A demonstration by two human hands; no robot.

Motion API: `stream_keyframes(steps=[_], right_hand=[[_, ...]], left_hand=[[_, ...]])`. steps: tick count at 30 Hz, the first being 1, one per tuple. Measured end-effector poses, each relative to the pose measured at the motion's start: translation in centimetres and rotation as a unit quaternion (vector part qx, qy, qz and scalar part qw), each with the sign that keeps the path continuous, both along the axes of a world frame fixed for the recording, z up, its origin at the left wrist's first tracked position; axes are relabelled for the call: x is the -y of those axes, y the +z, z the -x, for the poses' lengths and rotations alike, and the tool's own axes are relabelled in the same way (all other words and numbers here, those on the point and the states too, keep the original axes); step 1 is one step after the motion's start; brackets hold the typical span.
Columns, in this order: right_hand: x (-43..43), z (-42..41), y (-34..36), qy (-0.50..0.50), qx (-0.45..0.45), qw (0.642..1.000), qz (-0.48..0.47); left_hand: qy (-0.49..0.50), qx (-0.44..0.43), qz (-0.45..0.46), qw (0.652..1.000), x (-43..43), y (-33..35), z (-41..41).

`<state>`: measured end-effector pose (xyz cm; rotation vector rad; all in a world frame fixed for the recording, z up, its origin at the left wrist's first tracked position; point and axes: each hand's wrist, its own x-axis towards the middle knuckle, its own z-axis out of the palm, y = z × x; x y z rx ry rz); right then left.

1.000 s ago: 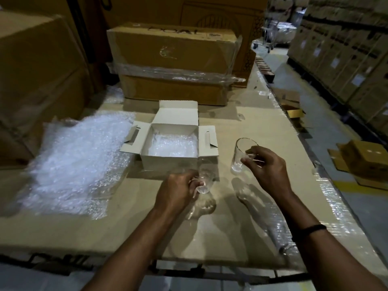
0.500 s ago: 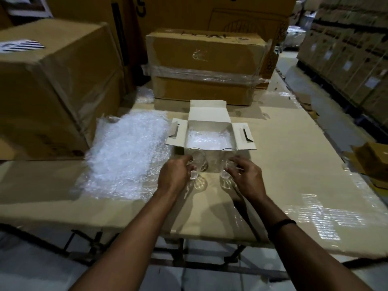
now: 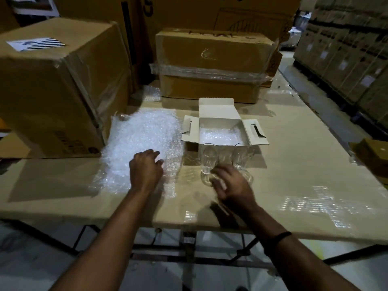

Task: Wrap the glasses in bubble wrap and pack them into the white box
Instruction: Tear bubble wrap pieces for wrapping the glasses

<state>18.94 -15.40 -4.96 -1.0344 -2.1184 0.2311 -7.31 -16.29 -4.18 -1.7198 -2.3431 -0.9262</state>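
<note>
Two clear glasses stand upright side by side on the cardboard table, the left glass (image 3: 207, 159) and the right glass (image 3: 241, 154), just in front of the open white box (image 3: 216, 111). Bubble wrap lines the box's bottom. A loose pile of bubble wrap (image 3: 142, 141) lies to the left of the box. My left hand (image 3: 146, 170) hovers over that pile's near right part, fingers apart, holding nothing. My right hand (image 3: 230, 184) is blurred, fingers spread, just in front of the glasses and free of them.
A large brown carton (image 3: 52, 85) stands at the left beside the bubble wrap. A taped brown carton (image 3: 214, 64) sits behind the white box. Stacked cartons (image 3: 346, 49) line the aisle on the right. The table's near edge (image 3: 189, 225) runs under my forearms.
Both hands have let go of the glasses, which now stand in front of the box. My left hand has moved left over the bubble wrap; my right hand has drawn back.
</note>
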Motion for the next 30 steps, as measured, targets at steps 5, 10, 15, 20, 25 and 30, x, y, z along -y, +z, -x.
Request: stream_keyframes(steps=[5,10,15,20,25,30], right_hand=[[0.5,5.5,-3.4,0.048,0.136,0.975,0.170],[-0.2,6.4,-4.1,0.030,0.171,0.968,0.183],[0.0,6.4,-4.1,0.029,0.167,0.971,0.166],[0.2,6.5,-3.9,0.029,0.168,0.971,0.167],[0.4,6.6,-3.8,0.024,0.175,0.971,0.161],[0.2,6.5,-3.8,0.019,0.172,0.970,0.173]], left_hand=[[0.035,-0.067,0.188,0.979,-1.5,-1.1,3.5],[0.038,-0.005,0.104,0.994,-1.9,-0.6,4.6],[0.029,0.137,-0.096,0.985,-0.2,0.9,3.7],[0.013,0.083,-0.016,0.996,1.0,0.0,2.9],[0.029,0.037,0.028,0.999,-0.9,0.2,2.9],[-0.006,-0.074,0.182,0.980,-3.4,-0.2,2.7]])
